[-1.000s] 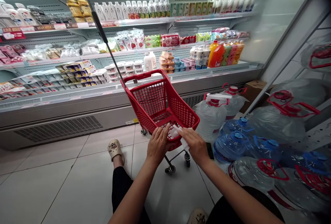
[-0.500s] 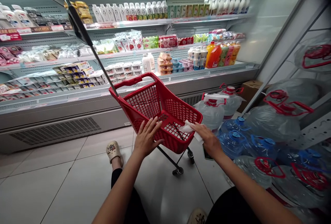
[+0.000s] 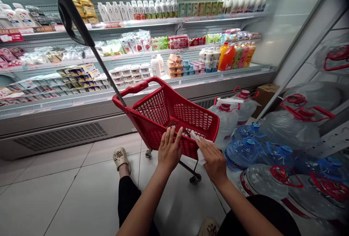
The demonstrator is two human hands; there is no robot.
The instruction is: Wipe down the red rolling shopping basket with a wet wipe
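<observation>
A small red plastic shopping cart (image 3: 163,110) on wheels stands on the tiled floor in front of me, its long black pull handle (image 3: 81,32) slanting up to the upper left. My left hand (image 3: 169,150) lies flat against the cart's near side, fingers stretched out over the rim. My right hand (image 3: 212,158) presses a white cloth (image 3: 200,152) against the cart's near side wall, fingers extended over it. The basket looks empty inside.
A chilled display case (image 3: 136,47) with milk, yoghurt and juice runs across the back. Several large water jugs (image 3: 253,148) with red and blue caps crowd the floor at right. My legs and a sandalled foot (image 3: 120,157) show below.
The cart has turned, its handle swinging left. My left hand moved from the cart's left side to its near rim; my right hand with the cloth slid down and left along the wall.
</observation>
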